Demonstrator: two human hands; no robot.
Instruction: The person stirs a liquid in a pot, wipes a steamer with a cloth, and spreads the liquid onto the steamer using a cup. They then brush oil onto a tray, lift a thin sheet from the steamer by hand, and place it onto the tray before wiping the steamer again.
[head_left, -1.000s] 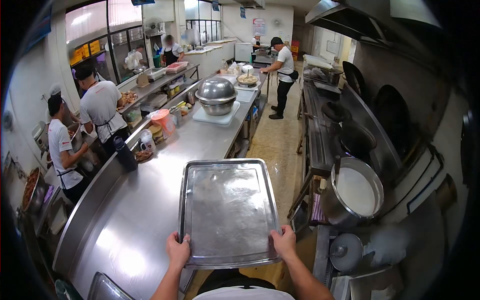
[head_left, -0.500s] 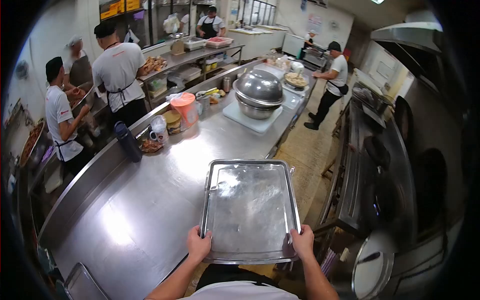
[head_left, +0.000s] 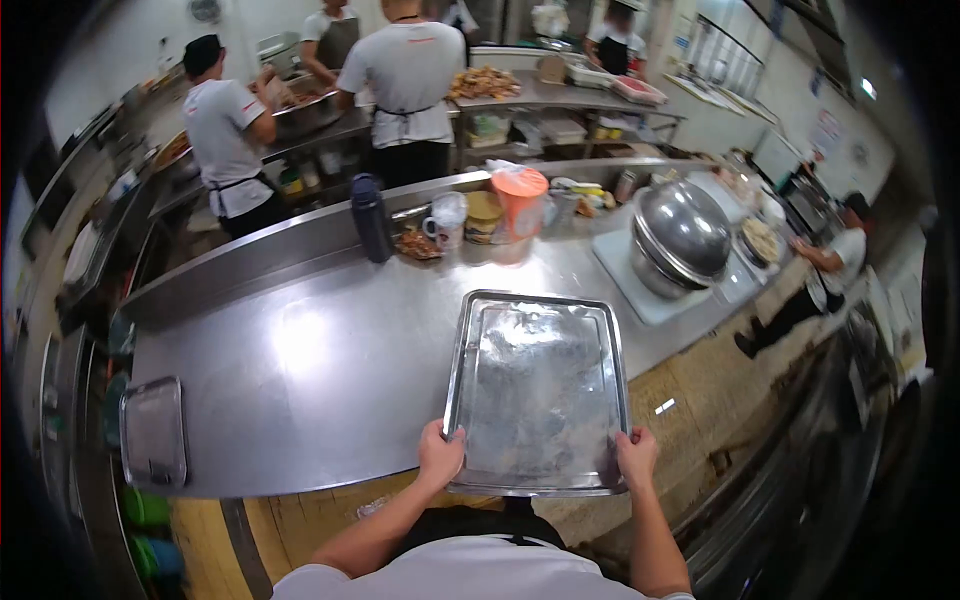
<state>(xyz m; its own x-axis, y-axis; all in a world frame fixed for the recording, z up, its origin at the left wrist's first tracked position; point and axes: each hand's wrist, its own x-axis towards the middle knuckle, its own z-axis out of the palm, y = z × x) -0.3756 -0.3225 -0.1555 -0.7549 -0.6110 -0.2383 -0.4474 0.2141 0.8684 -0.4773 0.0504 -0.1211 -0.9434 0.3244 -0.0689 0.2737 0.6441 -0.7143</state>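
Observation:
A rectangular metal tray (head_left: 540,395) is held out in front of my body, its far part over the steel counter (head_left: 300,400). My left hand (head_left: 440,455) grips the tray's near left edge, thumb on the rim. On the near right edge my right hand (head_left: 636,458) is closed in the same way. The tray carries nothing and its surface shines. A smaller metal tray (head_left: 154,432) lies at the counter's left end.
Along the counter's back stand a dark bottle (head_left: 371,218), a mug (head_left: 447,220), and an orange container (head_left: 518,203). A steel bowl with a domed cover (head_left: 680,238) sits on a white board (head_left: 615,262). Several people work beyond the counter; one person (head_left: 825,270) stands at right.
The view has turned left, so the counter and people appear farther right. Both hands still hold the tray. The smaller tray at the left end now shows more fully.

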